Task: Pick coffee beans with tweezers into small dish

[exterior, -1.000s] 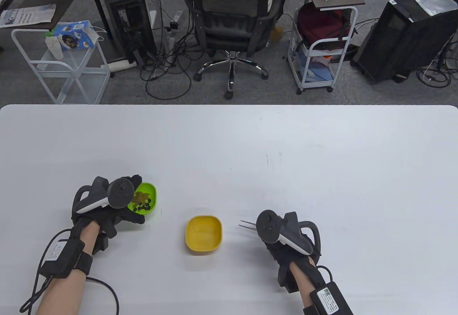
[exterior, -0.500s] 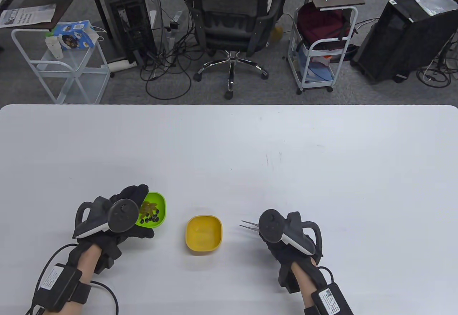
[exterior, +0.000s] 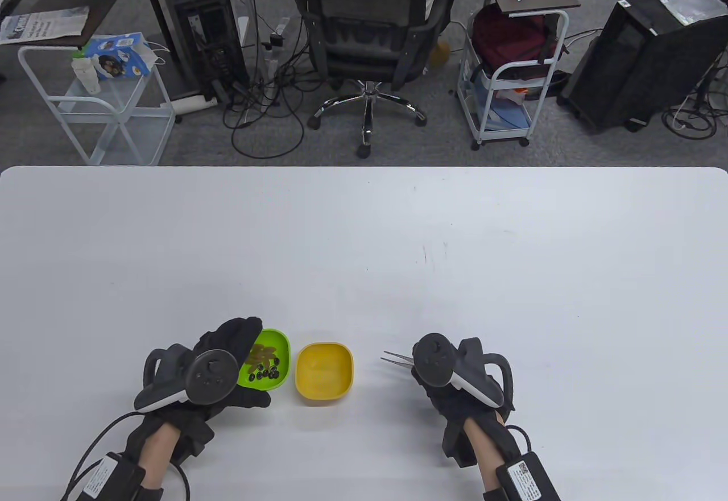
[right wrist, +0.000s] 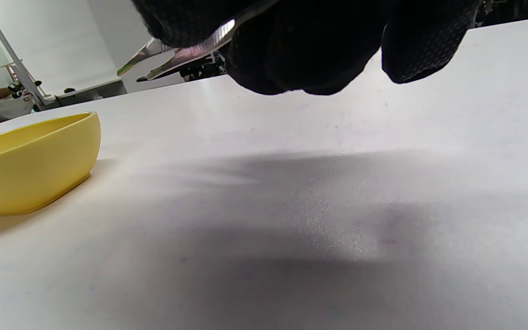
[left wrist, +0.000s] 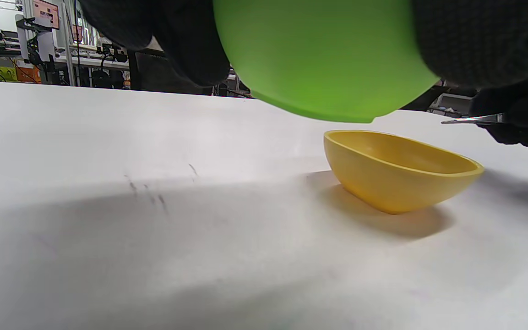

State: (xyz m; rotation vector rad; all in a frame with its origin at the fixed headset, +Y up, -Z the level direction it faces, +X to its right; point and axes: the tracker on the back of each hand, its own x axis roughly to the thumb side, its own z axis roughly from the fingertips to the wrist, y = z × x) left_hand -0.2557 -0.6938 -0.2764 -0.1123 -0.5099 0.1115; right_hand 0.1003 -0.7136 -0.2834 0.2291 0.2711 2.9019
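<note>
At the lower left of the table view, the left hand [exterior: 219,373] holds the green bowl [exterior: 282,347] up off the white table [exterior: 364,228]. Dark coffee beans [exterior: 266,374] lie inside it, close to the fingers. Just beside it, to the right, sits the yellow dish [exterior: 324,371]. Farther right, a little apart from the dish, the right hand [exterior: 455,381] grips the tweezers [exterior: 396,359], tips apart, pointing left at the dish

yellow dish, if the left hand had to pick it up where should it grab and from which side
Probably the rim of the yellow dish, pinched from above at its left edge, beside the green dish. The walls slope in towards a narrow base, so a low side grip would likely slip. The left hand holds the green dish now.
</note>
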